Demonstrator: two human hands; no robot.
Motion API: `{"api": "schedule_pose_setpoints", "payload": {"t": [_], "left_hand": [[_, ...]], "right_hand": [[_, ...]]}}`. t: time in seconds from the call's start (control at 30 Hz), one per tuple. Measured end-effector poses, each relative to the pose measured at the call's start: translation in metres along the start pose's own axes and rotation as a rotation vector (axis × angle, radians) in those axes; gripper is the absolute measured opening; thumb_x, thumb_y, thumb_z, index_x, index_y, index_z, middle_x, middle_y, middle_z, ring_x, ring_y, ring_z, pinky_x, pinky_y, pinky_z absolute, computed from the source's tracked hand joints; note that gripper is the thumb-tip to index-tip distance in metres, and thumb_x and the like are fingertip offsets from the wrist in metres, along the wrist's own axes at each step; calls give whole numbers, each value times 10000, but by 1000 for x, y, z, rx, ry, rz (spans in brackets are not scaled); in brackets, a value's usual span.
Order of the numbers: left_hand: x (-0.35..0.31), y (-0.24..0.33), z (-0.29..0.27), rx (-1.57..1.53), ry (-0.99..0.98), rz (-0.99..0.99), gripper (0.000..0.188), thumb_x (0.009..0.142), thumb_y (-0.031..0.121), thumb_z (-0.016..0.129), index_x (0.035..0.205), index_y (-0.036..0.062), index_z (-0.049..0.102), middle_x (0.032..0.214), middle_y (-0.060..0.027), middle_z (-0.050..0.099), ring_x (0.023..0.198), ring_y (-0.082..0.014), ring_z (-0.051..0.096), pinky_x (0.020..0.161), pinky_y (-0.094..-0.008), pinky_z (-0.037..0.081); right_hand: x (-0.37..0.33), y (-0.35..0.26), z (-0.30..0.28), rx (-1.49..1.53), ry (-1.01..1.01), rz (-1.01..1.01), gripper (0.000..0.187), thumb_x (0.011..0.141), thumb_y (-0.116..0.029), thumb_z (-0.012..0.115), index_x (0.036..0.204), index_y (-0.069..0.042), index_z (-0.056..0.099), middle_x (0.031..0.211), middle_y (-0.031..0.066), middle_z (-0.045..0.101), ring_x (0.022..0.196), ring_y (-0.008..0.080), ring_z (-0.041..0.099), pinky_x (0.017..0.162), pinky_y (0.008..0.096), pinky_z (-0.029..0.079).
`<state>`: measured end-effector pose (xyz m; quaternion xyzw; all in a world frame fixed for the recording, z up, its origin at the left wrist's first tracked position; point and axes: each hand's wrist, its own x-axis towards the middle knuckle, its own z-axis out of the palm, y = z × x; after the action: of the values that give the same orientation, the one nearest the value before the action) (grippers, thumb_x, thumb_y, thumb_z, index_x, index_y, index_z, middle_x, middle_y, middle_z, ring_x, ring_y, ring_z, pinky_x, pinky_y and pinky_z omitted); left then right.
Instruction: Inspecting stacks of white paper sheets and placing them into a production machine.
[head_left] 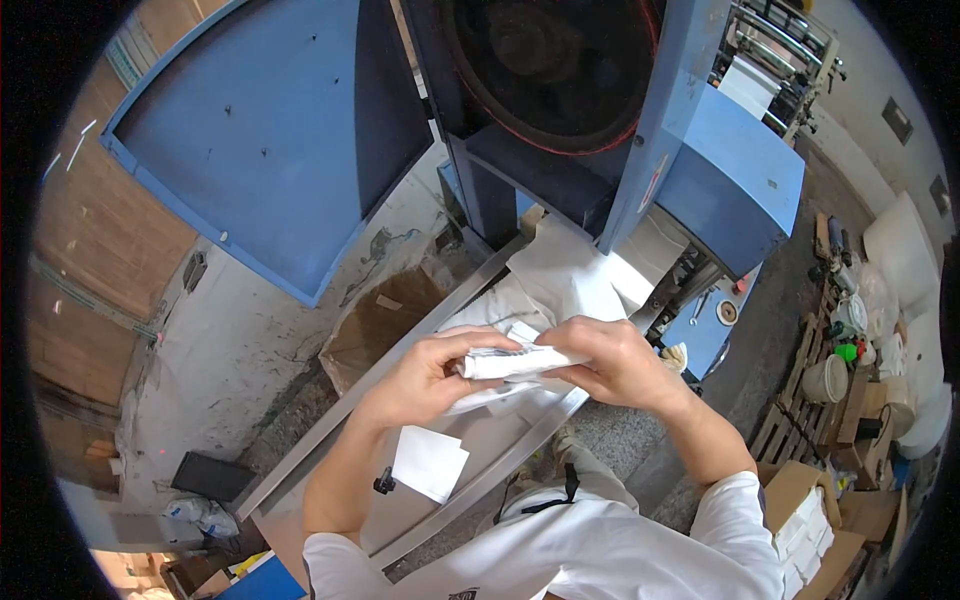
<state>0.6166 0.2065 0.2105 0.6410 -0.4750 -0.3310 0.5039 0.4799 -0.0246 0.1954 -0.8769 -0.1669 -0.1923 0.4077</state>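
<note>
A: What are the hands doing?

B: The left hand (pixel 412 378) is closing its fingers and thumb around one end of a white bundle (pixel 522 364), and the right hand (pixel 618 358) is gripping the other end from above and below. Neither is spreading wide.

A: And where is the bundle sitting?

B: It is hanging in both hands above the middle of a long metal tray (pixel 502 452). It is looking like folded paper, in several layers.

A: How far along are things?

B: Partway, I am judging. The bundle is being held together, but it is not yet resting anywhere, and its layers are looking uneven. One square white sheet (pixel 428 463) is lying apart near the tray's near end, just beside a black knob (pixel 384 482). Loose white paper (pixel 568 262) is heaping up at the far end, apparently awaiting handling.

A: What is surrounding the scene?

B: A brown bin (pixel 385 318) is standing beyond the tray's left edge. A blue door (pixel 270 130) is hanging open above it, and a big dark wheel (pixel 550 60) is showing past the far end. To the right, a cardboard box (pixel 790 488) is holding white packets (pixel 803 545).
</note>
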Motion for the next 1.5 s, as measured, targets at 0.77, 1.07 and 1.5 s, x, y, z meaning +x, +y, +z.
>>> {"api": "schedule_pose_setpoints", "payload": {"t": [0.77,1.07,1.5], "left_hand": [[1,43,-7,340,-179,204,512,732,-119,566,1155,130,709,1264,-141,604,1065,-321,634,888,-364,505],[-12,38,-7,287,-228,162,564,625,-144,524,1091,87,744,1343,-202,543,1197,-357,570,989,-375,453],[-8,-64,55,-1005,516,-7,555,840,95,750,1334,37,503,1215,-78,614,1155,-195,586,996,-344,458]], "right_hand": [[23,34,-1,784,-746,277,577,1003,-359,571,1413,31,454,1234,152,617,1101,181,580,943,318,461],[16,29,8,899,-750,429,566,834,-255,807,1245,29,542,1062,60,645,951,109,598,786,269,498],[7,26,8,929,-152,522,527,841,-211,802,1209,13,498,1039,59,644,958,104,611,826,252,494]]}}
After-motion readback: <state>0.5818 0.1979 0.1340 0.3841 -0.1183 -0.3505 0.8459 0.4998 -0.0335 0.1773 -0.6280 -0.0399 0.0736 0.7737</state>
